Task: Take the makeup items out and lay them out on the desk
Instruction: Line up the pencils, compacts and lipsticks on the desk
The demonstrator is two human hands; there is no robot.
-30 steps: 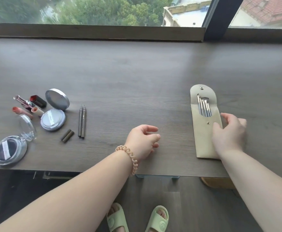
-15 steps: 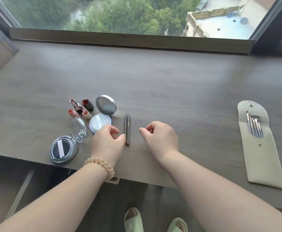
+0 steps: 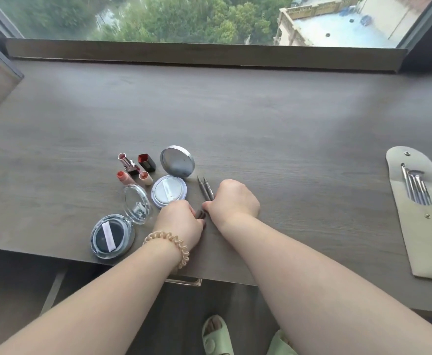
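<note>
Your two pens (image 3: 205, 188) lie just below frame ctr: slim grey barrels, side by side, tips tilted toward upper left. Your right hand (image 3: 233, 201) is curled over their lower ends, gripping them. Your left hand (image 3: 181, 221), w/ a coil hair tie (image 3: 170, 245) on the wrist, pinches the dark brown caps (image 3: 201, 214), which show btwn both hands.

Just left of the pens sits a silver cushion compact (image 3: 168, 191), open, white inside, its round lid (image 3: 177, 161) propped up behind. At lower left is a powder compact (image 3: 112, 235) w/ its clear lid raised. It sits v. near the table's (image 3: 261, 119) front edge. Above it the lipsticks (image 3: 133, 169) are uncapped and bunched close together.

At far right lies the beige pouch (image 3: 430, 239), flap open, w/ brushes (image 3: 416, 188) showing in its cut-out. Its bottom end is close to the front edge. A wide stretch of table top runs btwn your right hand and the pouch, and more runs from the items up to the window sill (image 3: 209, 55).
</note>
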